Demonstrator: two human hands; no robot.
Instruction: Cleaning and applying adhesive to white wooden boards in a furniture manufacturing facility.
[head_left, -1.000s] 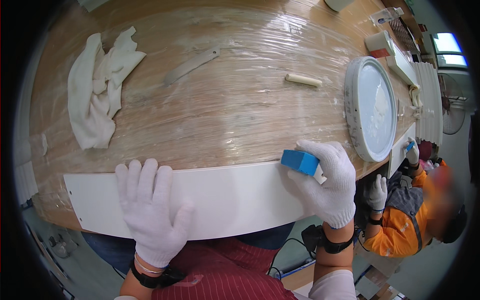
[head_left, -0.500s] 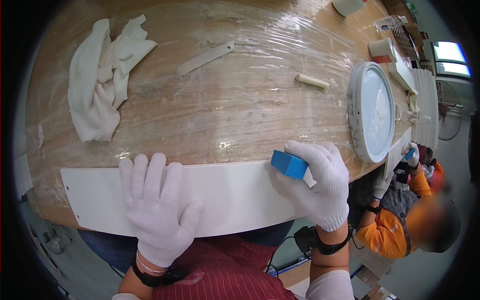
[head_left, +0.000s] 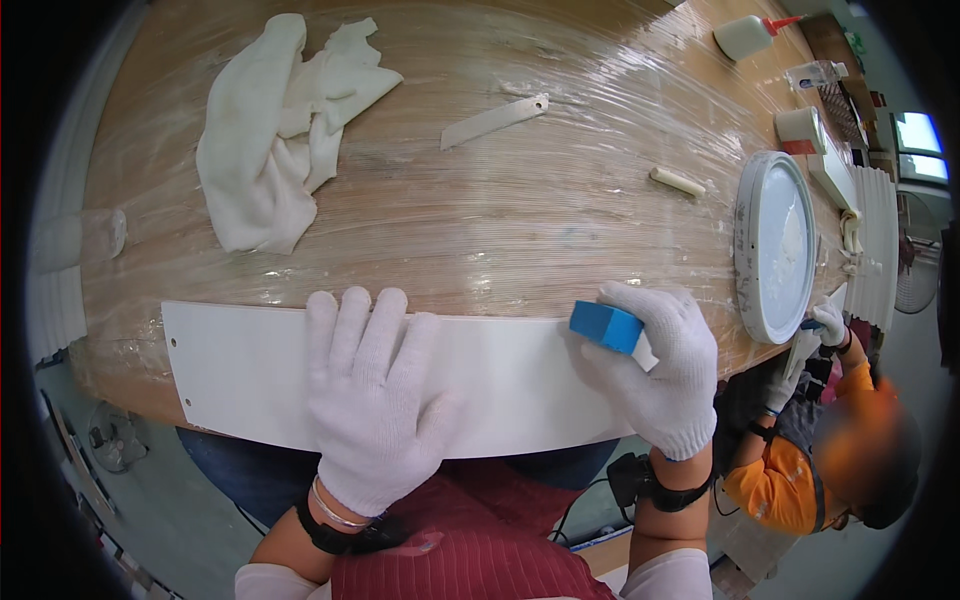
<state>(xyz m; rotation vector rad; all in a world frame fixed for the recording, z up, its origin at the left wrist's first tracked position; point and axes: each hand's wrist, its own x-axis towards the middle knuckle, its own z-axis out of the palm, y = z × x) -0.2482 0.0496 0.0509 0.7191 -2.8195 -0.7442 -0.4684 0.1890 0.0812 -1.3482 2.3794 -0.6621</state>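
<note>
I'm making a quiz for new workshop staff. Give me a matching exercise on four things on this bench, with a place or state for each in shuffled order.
Things:
1. blue block
2. white cloth
3. round white lid
4. left hand

Places or states:
A. crumpled at the far left of the table
B. pressed flat on the white panel
C. gripped in the right hand
D. lying at the right end of the table

Pairs: 1-C, 2-A, 3-D, 4-B

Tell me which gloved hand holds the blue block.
The right hand grips the blue rectangular block; the left hand lies flat on the white panel.
</note>
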